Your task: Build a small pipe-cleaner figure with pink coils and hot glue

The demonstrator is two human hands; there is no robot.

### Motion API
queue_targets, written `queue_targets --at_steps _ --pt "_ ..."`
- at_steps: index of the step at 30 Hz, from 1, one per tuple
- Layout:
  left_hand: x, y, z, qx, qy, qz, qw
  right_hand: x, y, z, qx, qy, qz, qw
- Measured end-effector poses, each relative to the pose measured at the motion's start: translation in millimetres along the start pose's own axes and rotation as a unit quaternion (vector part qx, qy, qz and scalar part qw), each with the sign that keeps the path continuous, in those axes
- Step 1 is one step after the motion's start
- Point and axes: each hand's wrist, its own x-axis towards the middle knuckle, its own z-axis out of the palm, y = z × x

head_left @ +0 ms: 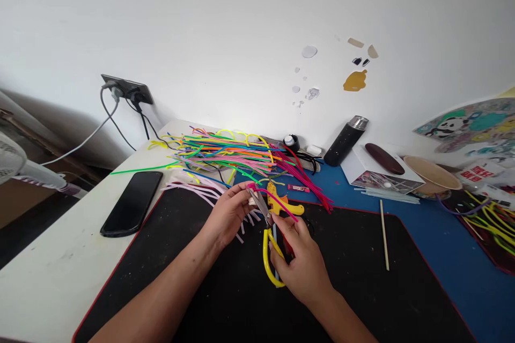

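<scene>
My left hand (231, 211) pinches a pink pipe cleaner (273, 202) above the black mat (354, 278). My right hand (300, 257) grips yellow-handled scissors (269, 249), whose blades reach up to the pink pipe cleaner near my left fingers. A yellow glue gun (284, 203) lies just behind the hands. Pale lilac pipe cleaner pieces (197, 190) lie under and to the left of my left hand. A big pile of coloured pipe cleaners (233, 155) lies behind them.
A black phone (132, 202) lies on the white table at left. A dark flask (345, 140), a wooden stick (384, 235), a bowl (432, 174) and more yellow pipe cleaners (493, 222) are at right. Cables run to a wall socket (126, 88).
</scene>
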Motion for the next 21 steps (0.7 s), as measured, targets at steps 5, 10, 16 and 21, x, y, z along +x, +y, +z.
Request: queue_targets --at_steps 5,10,16,21 --pt "0.2 0.5 0.2 0.01 -0.004 -0.005 1.0 0.9 -0.2 1.5 0.006 0.007 0.001 1.0" --pt "0.0 1.6 1.1 0.003 -0.002 -0.011 1.0 0.2 0.7 3.4 0.027 0.01 0.009 1.0" --pt "1.2 0.5 -0.1 0.005 -0.006 -0.012 1.0 -1.1 2.4 6.8 0.057 0.007 0.016 0.998" --pt "3.6 -2.3 -3.8 0.011 -0.005 -0.01 1.0 -0.3 0.3 7.6 0.068 -0.007 0.033 0.997"
